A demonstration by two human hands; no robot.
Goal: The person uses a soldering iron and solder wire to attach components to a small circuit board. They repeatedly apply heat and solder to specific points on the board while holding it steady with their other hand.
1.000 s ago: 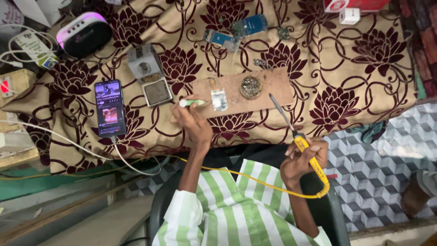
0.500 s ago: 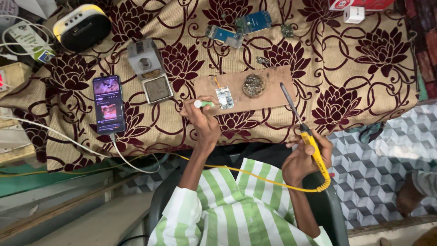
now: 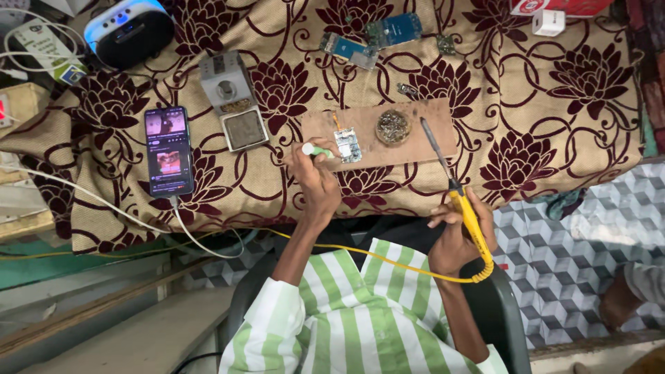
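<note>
Seen from overhead, a person in a green-and-white striped shirt sits at a desk [image 3: 554,138] draped in a tan cloth patterned with maroon flowers. The left hand [image 3: 315,176] is closed around a small white-and-green tool [image 3: 315,149], its tip at the edge of a small circuit board [image 3: 348,145] lying on a wooden board [image 3: 377,135] near the middle of the desk. The right hand [image 3: 457,239], at about 4 o'clock from the circuit board, grips the yellow handle of a soldering iron [image 3: 454,187], whose dark tip rests over the wooden board's right end, apart from the circuit. This looks like the positioning step before a solder joint; the next move would call for swinging the iron tip toward 9 o'clock onto the circuit while the left hand steadies it. The circuit board is pale, rectangular and thin, with thin wires at its top. A round tin of metal wool [image 3: 393,127] sits just right of it; a lit phone [image 3: 168,151] lies well away at 9 o'clock.
</note>
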